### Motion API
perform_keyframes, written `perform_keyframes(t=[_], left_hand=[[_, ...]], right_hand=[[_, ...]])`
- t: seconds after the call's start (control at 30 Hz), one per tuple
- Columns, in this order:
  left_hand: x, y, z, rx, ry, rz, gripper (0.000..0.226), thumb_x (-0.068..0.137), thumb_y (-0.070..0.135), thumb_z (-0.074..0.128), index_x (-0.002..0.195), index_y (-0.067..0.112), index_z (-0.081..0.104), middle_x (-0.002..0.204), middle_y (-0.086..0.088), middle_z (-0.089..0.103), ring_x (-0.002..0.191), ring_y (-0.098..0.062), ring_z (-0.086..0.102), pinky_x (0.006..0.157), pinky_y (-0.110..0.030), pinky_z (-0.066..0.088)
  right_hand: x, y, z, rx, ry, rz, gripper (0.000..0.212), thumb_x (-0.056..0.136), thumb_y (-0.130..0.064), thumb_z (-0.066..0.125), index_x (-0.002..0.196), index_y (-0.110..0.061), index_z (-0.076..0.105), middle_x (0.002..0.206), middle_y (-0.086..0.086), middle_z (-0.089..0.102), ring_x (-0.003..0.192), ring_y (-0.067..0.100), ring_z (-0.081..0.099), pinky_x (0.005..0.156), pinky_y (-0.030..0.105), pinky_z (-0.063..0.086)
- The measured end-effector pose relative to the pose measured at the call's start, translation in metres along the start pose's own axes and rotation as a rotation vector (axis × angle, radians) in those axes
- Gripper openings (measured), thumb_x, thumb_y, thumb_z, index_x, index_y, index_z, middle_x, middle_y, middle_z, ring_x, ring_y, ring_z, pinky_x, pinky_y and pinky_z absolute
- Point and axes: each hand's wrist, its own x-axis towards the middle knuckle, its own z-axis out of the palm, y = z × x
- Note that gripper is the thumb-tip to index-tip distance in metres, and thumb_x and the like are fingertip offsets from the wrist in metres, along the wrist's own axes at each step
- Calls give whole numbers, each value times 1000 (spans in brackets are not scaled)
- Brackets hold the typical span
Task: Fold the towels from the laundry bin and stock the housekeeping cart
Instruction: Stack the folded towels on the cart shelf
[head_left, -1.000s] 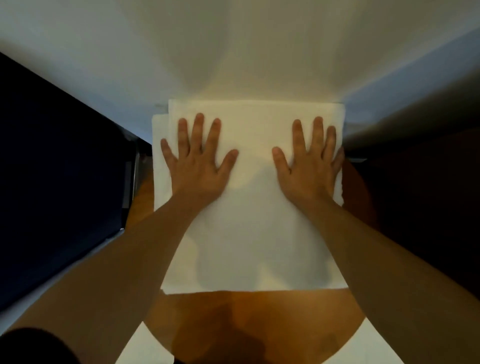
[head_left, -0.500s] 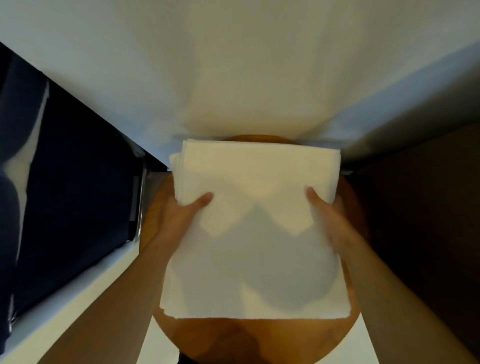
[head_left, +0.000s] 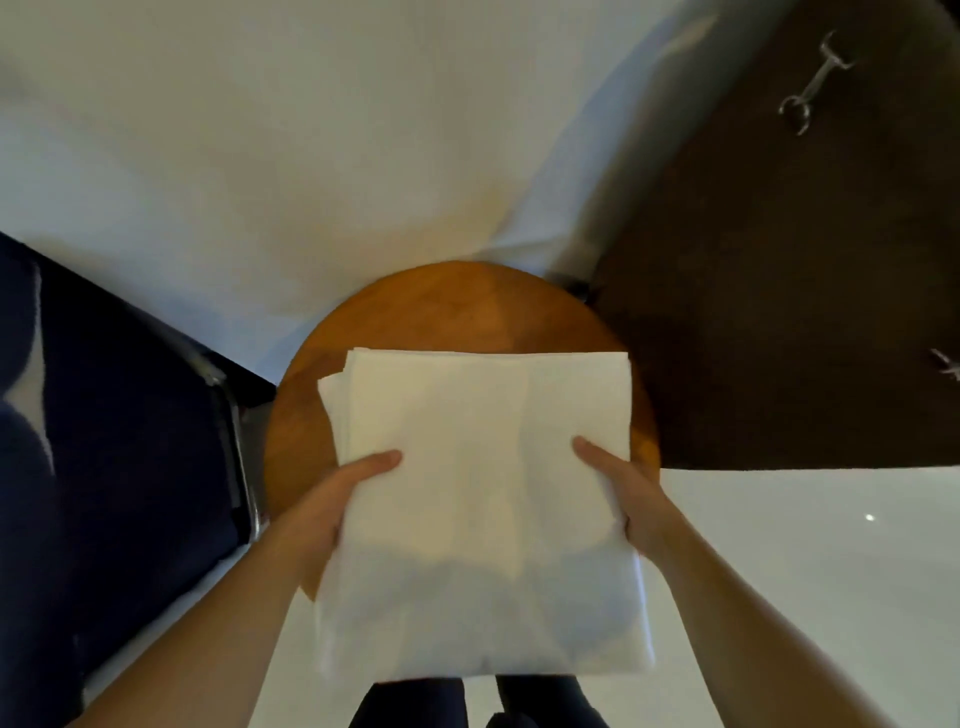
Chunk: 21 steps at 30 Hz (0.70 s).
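A folded white towel (head_left: 483, 499), square and several layers thick, is held up over a round wooden table (head_left: 447, 312). My left hand (head_left: 332, 499) grips its left edge with the thumb on top and the fingers hidden beneath. My right hand (head_left: 623, 493) grips the right edge the same way. The towel's near half hangs out past the table's front edge, toward my body.
A white wall (head_left: 311, 130) rises behind the table. A dark blue bag with a metal frame (head_left: 119, 441) stands at the left. A dark brown door or panel with metal hooks (head_left: 779, 260) is at the right. Pale floor (head_left: 805, 571) lies at the right front.
My hands went from pressing flat on the towel to gripping its sides. The towel has been lifted off the table and drawn back toward me, baring the table's far half.
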Motion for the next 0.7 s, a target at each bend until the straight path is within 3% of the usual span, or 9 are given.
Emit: perform_keyframes(t=[0.07,0.13,0.2,0.37,0.43,0.53,0.7], left_hand=[[-18,2,10,52,-25,47,72,58,38,97,120,14,71,107,-11,77,97,-33,75,91,-52,57],[-40,8,21,97,-47,112,55,73,33,89,121,15,70,106,-10,78,93,-30,76,83,-46,59],[-66,16,32,133,-72,198,49,78,32,85,121,16,70,106,-10,78,93,-30,76,82,-45,59],[-152,31,58,181,-80,453,50,72,35,88,117,22,69,108,-10,77,93,-32,76,88,-51,58],[-195,30,69,218,-76,539,61,72,41,89,124,19,67,109,-10,77,95,-33,75,86,-50,59],[-268,17,92,244,-112,698,46,83,36,79,123,16,67,106,-10,78,92,-31,76,76,-44,60],[-366,-12,146,309,-240,895,51,84,33,76,132,20,62,115,-13,75,101,-36,74,89,-52,58]], right_hand=[[-21,3,-7,10,3,-27,54,68,-42,91,112,-41,59,110,-2,73,101,25,71,87,52,59],[-39,2,-17,6,-4,-58,86,53,-56,96,128,-40,56,117,-3,72,105,26,71,86,53,60],[-56,-3,-29,42,-24,-112,99,50,-59,96,136,-36,53,121,-1,72,107,27,71,88,54,59],[-127,-42,-61,53,-101,-319,66,70,-48,88,125,-29,58,110,0,75,98,25,74,89,50,59],[-161,-54,-79,48,-146,-424,64,71,-52,86,124,-31,57,108,-1,76,96,23,75,87,50,60],[-219,-63,-116,58,-179,-587,62,72,-52,85,124,-31,58,108,-2,76,95,21,75,86,49,61],[-315,-61,-201,138,-167,-726,58,74,-49,85,124,-30,61,106,2,77,94,26,75,87,54,59]])
